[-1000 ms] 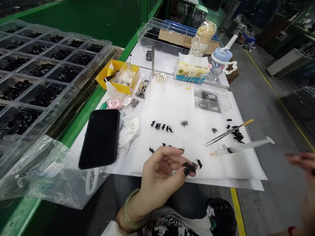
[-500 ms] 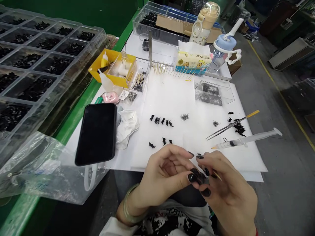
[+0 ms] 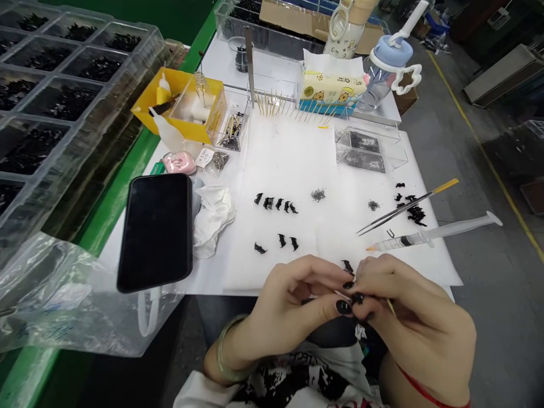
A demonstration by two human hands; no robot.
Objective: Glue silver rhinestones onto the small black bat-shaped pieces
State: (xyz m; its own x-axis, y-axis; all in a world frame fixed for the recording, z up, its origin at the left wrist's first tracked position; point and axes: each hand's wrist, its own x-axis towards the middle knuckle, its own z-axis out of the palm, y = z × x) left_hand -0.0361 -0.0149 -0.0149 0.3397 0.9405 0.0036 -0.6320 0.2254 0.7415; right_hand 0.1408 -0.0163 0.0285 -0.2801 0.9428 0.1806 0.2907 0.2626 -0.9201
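Note:
My left hand [image 3: 293, 309] pinches a small black piece [image 3: 357, 297] between thumb and index finger, mostly hidden by the fingertips. Meeting it there is my right hand [image 3: 425, 317], its fingers curled closed, with a toothpick [image 3: 391, 307] poking out from among them. One loose black curved piece [image 3: 347, 265] lies just beyond the fingertips on the white foam sheet [image 3: 289, 153]. Farther left on the sheet are a row of black curved pieces [image 3: 278, 204] and a looser group [image 3: 282, 241]. Tweezers [image 3: 403, 208] and a syringe [image 3: 410, 239] rest right of the hands.
Left stand a black phone [image 3: 155, 232], crumpled tissue [image 3: 215, 212] and yellow box [image 3: 148, 102]. Upright toothpicks [image 3: 272, 105], a tissue pack [image 3: 331, 88] and a cup [image 3: 380, 73] line the back. A black heap [image 3: 416, 213] lies right; compartment trays [image 3: 85, 73] flank the table.
My right hand has turned over and moved slightly right, its fingers now closed tighter against the left fingertips. The black piece is more covered. The camera view has shifted a little.

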